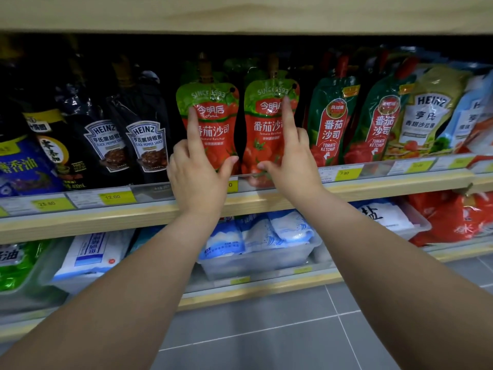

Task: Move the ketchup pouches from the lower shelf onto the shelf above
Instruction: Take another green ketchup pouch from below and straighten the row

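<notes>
Two red-and-green ketchup pouches stand upright side by side on the middle shelf (106, 217). My left hand (197, 177) rests on the front of the left pouch (216, 121), index finger pointing up over its label and thumb at its lower right edge. My right hand (293, 166) lies the same way on the right pouch (264, 126), index finger up its right side, thumb on its lower front. Both hands touch only the front faces; neither wraps around a pouch. More pouches of the same kind stand behind them in the dark.
Black Heinz pepper sauce pouches (149, 145) stand to the left, dark-green tomato ketchup pouches (330, 124) and Heinz dressing (426, 116) to the right. A wooden shelf board (240, 14) runs overhead. Salt bags in a clear bin (256, 236) fill the shelf below, above grey floor tiles (266, 329).
</notes>
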